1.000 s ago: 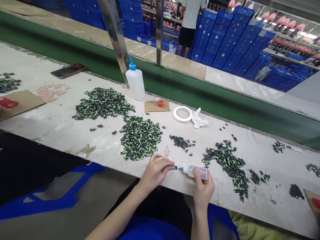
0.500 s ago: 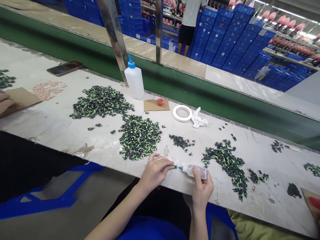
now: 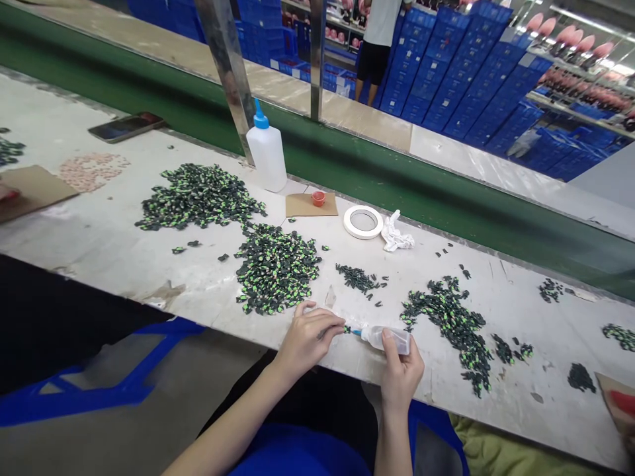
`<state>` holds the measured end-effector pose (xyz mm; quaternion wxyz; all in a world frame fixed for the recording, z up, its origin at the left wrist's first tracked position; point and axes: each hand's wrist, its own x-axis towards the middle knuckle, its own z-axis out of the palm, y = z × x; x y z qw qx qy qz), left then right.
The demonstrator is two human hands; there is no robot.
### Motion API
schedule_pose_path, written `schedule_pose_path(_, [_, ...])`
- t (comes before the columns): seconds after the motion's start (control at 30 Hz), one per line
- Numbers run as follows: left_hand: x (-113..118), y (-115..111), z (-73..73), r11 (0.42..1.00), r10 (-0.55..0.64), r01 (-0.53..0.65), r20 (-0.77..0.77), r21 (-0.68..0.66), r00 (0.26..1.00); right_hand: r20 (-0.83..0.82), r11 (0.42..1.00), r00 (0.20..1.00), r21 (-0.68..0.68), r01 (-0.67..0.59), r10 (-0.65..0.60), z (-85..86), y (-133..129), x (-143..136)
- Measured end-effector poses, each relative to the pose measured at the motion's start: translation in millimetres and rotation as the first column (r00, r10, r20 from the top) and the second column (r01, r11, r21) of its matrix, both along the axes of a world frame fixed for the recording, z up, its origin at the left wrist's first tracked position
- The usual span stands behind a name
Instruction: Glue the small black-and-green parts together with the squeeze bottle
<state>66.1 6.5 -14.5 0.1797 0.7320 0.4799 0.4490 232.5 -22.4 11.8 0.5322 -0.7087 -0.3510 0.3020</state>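
Between the fingertips of my left hand (image 3: 310,336) is a small black-and-green piece (image 3: 346,329), held just above the table near its front edge. My right hand (image 3: 401,370) grips a small clear bottle (image 3: 389,340) lying nearly level, its blue tip pointing left at the piece; whether they touch is too small to tell. Beyond my left hand lies a pile of black-and-green pieces (image 3: 278,268). A small heap of plain black pieces (image 3: 358,279) is beyond both hands. Another black-and-green pile (image 3: 454,327) spreads to the right of my right hand.
Along the table's back stand a large white bottle (image 3: 268,155), a red cap (image 3: 318,198) on cardboard (image 3: 300,205), a tape roll (image 3: 364,222) and crumpled tissue (image 3: 396,233). A phone (image 3: 126,127) lies back left. A co-worker's fingers (image 3: 8,192) show at the left edge.
The view has shifted slightly. At the left edge, the co-worker's hand has drawn back mostly out of view. My hands keep nearly the same pose, with the bottle tip still at the piece.
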Motion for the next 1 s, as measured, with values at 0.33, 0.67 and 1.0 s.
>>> schedule_pose_path(0.33, [-1,0,0.5,1.000,-0.003,0.002,-0.024,-0.011,1.000,-0.042,0.999,0.999,0.044,0.017,-0.015,-6.2,-1,2])
schedule_pose_path(0.67, [-4,-2,-2.3,0.999,-0.027,0.028,-0.019,0.023,0.999,-0.012,0.981,1.000,0.192,0.011,-0.009,-4.3,-2,5])
schedule_pose_path(1.0, [-18,-17,-2.3,1.000,0.002,-0.001,-0.060,0.021,0.998,0.002,0.968,0.970,0.074,-0.242,0.242,-6.0,24,-23])
